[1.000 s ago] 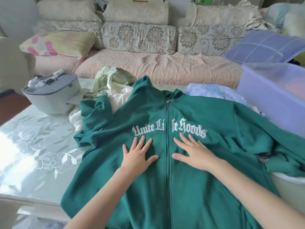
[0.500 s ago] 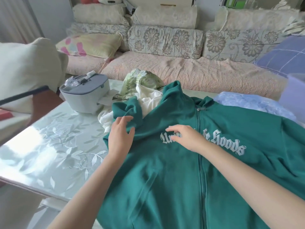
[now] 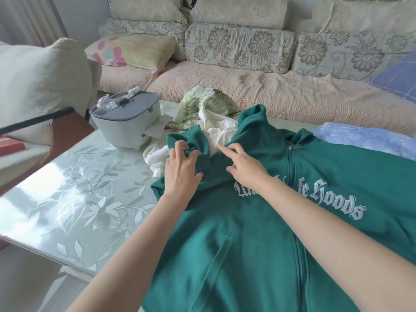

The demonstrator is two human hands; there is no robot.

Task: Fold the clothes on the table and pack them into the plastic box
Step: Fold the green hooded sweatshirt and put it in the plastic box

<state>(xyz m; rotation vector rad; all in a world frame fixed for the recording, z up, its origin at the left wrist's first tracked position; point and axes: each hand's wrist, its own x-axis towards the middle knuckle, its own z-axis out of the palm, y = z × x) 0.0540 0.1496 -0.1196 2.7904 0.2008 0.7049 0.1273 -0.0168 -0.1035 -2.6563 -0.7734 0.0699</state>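
Observation:
A green zip hoodie (image 3: 258, 233) with white lettering lies face up across the table, its hem hanging toward me. Its left sleeve (image 3: 191, 140) is bunched up near the shoulder. My left hand (image 3: 182, 170) grips that bunched sleeve at the cuff, fingers curled into the fabric. My right hand (image 3: 245, 170) rests on the hoodie's shoulder beside it, index finger stretched toward the sleeve. A white garment (image 3: 222, 129) and a green leaf-print garment (image 3: 207, 102) lie crumpled behind the sleeve. A light blue garment (image 3: 360, 138) shows at the right. The plastic box is out of the frame.
A grey lidded case (image 3: 126, 122) stands on the table's far left part. The glass tabletop (image 3: 74, 188) with a leaf pattern runs to its front-left edge. A cushioned sofa (image 3: 270, 91) stands behind the table, and a pale chair back (image 3: 38, 82) at the left.
Both hands left the hoodie's chest and moved up-left to the left sleeve. My left hand now grips the bunched sleeve. The view swung left, so the plastic box dropped out of sight.

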